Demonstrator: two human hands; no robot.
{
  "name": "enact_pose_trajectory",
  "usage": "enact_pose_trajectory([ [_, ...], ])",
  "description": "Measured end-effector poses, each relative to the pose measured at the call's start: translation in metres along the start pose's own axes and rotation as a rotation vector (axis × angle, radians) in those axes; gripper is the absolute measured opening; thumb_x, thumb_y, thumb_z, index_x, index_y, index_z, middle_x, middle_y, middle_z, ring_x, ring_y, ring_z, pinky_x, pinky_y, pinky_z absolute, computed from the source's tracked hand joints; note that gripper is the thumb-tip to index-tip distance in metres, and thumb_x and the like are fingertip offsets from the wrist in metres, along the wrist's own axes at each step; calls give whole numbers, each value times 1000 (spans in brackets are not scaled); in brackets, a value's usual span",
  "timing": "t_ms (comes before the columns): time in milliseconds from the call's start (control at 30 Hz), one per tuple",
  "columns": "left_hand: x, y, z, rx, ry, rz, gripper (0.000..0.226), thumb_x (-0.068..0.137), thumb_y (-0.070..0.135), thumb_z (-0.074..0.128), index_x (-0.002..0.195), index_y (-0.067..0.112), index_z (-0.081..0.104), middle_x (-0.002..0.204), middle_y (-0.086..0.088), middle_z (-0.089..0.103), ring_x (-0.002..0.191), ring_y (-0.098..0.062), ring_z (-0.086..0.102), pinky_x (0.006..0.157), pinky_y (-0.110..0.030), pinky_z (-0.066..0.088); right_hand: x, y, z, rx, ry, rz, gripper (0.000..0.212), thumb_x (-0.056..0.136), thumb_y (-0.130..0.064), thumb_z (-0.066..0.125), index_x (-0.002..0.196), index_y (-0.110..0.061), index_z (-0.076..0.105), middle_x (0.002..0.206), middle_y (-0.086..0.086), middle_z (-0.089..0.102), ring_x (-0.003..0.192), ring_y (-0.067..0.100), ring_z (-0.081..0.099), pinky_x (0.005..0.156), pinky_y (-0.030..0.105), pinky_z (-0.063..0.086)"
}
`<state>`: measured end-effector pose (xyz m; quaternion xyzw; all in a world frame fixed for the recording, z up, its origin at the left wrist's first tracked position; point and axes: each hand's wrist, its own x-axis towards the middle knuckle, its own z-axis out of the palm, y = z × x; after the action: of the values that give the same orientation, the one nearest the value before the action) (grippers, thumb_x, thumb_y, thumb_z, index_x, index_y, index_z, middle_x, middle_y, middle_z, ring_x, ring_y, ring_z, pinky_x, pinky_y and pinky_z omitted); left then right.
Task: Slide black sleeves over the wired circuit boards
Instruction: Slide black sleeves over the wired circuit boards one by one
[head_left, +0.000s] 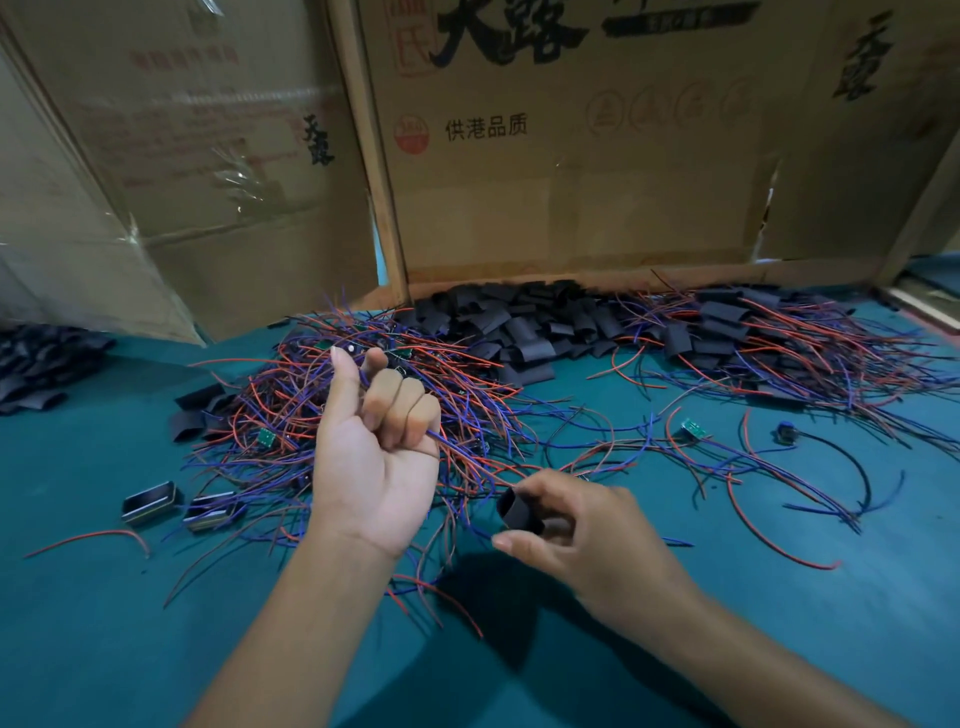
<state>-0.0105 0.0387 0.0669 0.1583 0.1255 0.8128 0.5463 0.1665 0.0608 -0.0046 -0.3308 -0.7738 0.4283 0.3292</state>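
Observation:
My left hand (376, 447) is raised palm-up over a tangled heap of red and blue wired circuit boards (311, 410). Its fingers curl round wires that trail out to the right, and thumb and forefinger pinch something small at the top; what it is stays hidden. Lower right, my right hand (576, 525) pinches a black sleeve (517, 509) with its round opening facing left, a short way below and right of the left hand. A pile of flat black sleeves (524, 325) lies at the back of the table.
Boards with sleeves on and loose wires spread at the right (769, 343). More black sleeves lie at the far left (41, 364). Two small metal-edged cases (150, 501) sit front left. A lone green board (693, 428) lies right of centre. Cardboard walls (571, 156) close the back of the green table (104, 623).

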Motion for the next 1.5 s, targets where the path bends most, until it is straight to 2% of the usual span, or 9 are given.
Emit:
enact_pose_trajectory([
  [133, -2, -1, 2, -26, -18, -36, 33, 102, 39, 45, 84, 13, 55, 50, 9, 22, 42, -9, 19, 39, -22, 24, 0, -4, 3, 285, -123, 36, 17, 82, -11, 77, 93, -17, 66, 86, -5, 71, 80, 3, 63, 78, 18, 50],
  [300, -4, -4, 2, -7, -35, -59, 31, 100, 39, 46, 85, 13, 55, 50, 8, 22, 45, -10, 13, 40, -23, 23, -1, -7, 4, 481, -171, 32, 21, 83, -6, 73, 101, -11, 65, 100, 4, 73, 106, 33, 66, 94, 33, 54],
  [700, 0, 4, -3, -42, -22, -111, 34, 103, 38, 43, 86, 11, 54, 53, 9, 14, 45, -9, 10, 36, -24, 26, -4, -13, -1, 680, -254, 27, 26, 83, -3, 68, 108, -6, 62, 113, 11, 69, 110, 28, 65, 100, 40, 50],
  [867, -1, 3, -3, 40, -42, -108, 33, 102, 39, 42, 85, 13, 54, 53, 9, 12, 45, -10, 9, 36, -24, 24, -3, -13, -3, 617, -246, 31, 24, 80, -9, 72, 103, -14, 67, 106, 8, 71, 101, 27, 66, 95, 39, 52],
  [1033, -6, -2, -1, 244, -134, -32, 34, 100, 43, 43, 85, 15, 56, 49, 9, 13, 43, -8, 10, 38, -22, 20, -3, -10, -8, 46, -54, -148, 20, 80, -30, 77, 97, -25, 67, 90, -9, 72, 82, 9, 66, 82, 21, 51],
  [1200, -19, -28, 0, 350, -225, -61, 36, 100, 40, 40, 91, 11, 58, 54, 2, 35, 49, -13, 28, 49, -25, 31, -2, -11, -10, -85, 124, -235, 18, 79, -37, 75, 92, -31, 65, 84, -20, 68, 77, 0, 63, 76, 10, 45],
  [1333, -27, -47, -5, 711, -235, -12, 31, 95, 35, 51, 102, 12, 71, 95, -6, 70, 85, -19, 59, 81, -31, 44, 0, -13, -16, -82, 240, -236, 18, 79, -35, 74, 93, -31, 64, 85, -20, 68, 75, -1, 60, 72, 9, 42],
  [1400, -29, -53, -8, 856, -242, -23, 32, 94, 31, 51, 109, 15, 73, 116, -4, 71, 105, -18, 60, 93, -35, 42, 2, -14, -19, -3, 274, -220, 21, 80, -33, 73, 98, -27, 65, 85, -15, 69, 73, 1, 61, 72, 15, 46],
  [1500, -33, -61, -10, 911, -262, -78, 33, 93, 28, 54, 114, 12, 73, 122, -5, 71, 117, -22, 62, 100, -36, 43, 3, -15, -24, 95, 319, -184, 26, 79, -33, 73, 99, -20, 65, 82, -2, 69, 70, 20, 62, 70, 38, 55],
])
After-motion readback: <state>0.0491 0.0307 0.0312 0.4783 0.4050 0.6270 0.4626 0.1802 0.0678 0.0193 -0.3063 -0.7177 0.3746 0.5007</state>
